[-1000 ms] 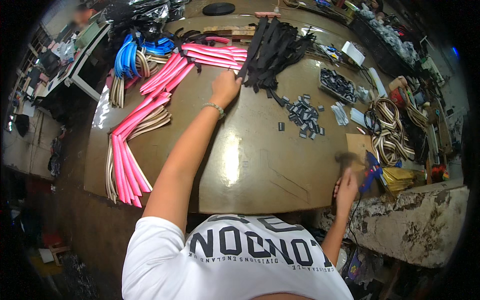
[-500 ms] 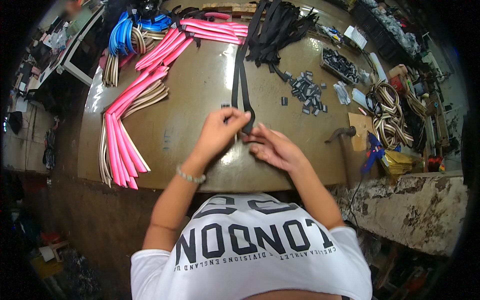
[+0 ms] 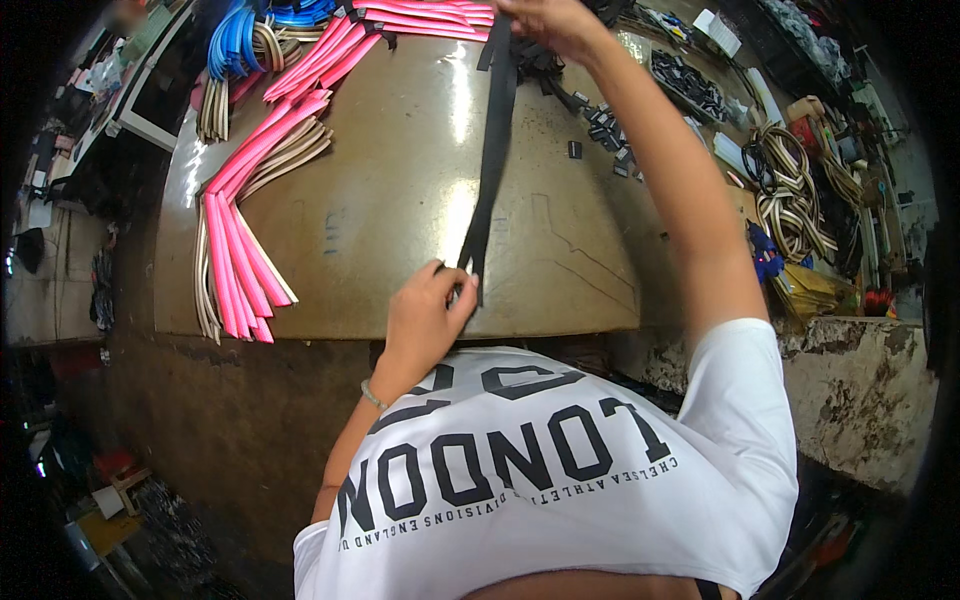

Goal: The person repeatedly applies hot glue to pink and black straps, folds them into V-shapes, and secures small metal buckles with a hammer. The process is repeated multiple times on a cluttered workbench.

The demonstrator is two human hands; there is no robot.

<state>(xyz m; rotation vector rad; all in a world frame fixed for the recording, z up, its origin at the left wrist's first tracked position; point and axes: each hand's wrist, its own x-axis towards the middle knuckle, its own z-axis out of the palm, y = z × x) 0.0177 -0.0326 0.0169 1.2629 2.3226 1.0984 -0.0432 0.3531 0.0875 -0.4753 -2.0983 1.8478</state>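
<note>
A long black webbing strap (image 3: 492,170) runs lengthwise over the brown table, from the front edge to the far side. My left hand (image 3: 428,308) pinches its near end between thumb and fingers, close to my shirt. Far out at the top of the picture, my right hand (image 3: 556,24) has its fingers curled at the strap's other stretch, beside a heap of black straps (image 3: 540,62). The picture's upper edge cuts off part of that hand. Small dark buckles (image 3: 605,130) lie partly hidden behind my right forearm, with one single buckle (image 3: 574,150) apart from them.
Bundles of pink strips (image 3: 240,270) lie along the table's left side, with blue coiled strips (image 3: 232,45) behind them. On the right are a box of dark buckles (image 3: 690,82), coiled beige cords (image 3: 790,190) and a yellow packet (image 3: 815,293).
My right hand has gone from beside the left hand to the far side of the table. The left hand has drawn nearer to me with the strap end. The hammer is now out of sight.
</note>
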